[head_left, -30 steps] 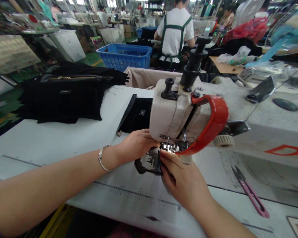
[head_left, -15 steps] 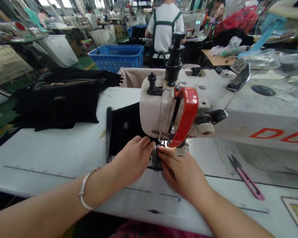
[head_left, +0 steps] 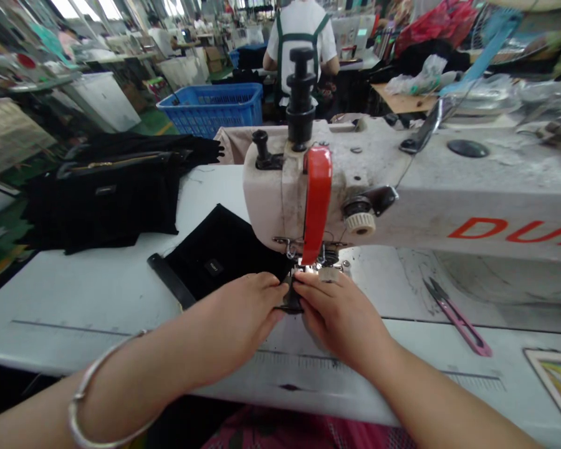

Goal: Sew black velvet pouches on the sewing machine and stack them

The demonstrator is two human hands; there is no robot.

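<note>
A black fabric piece [head_left: 229, 243] with a small label and a dark strip along one edge lies on the sewing machine bed, turned at an angle. Its right corner runs under the needle area of the white sewing machine [head_left: 271, 199]. My left hand [head_left: 243, 318] is closed on the near edge of the fabric, left of the presser foot. My right hand [head_left: 341, 318] is closed too, its fingertips at the fabric's corner just right of the foot. Both sets of fingertips nearly meet. The stitching point is partly hidden by my fingers and the red guard [head_left: 316, 206].
Pink-handled thread snips [head_left: 465, 324] lie right of the machine bed. A stack of black fabric pieces [head_left: 107, 199] rests at the table's left. Behind are a blue crate [head_left: 210, 109] and a person [head_left: 299, 37] in a green-strapped apron. A framed picture [head_left: 558, 380] lies at the right edge.
The black fabric piece has swung round, its strip-edged end moving left and toward me. My left hand has shifted slightly left and down with it. The right hand stays by the foot.
</note>
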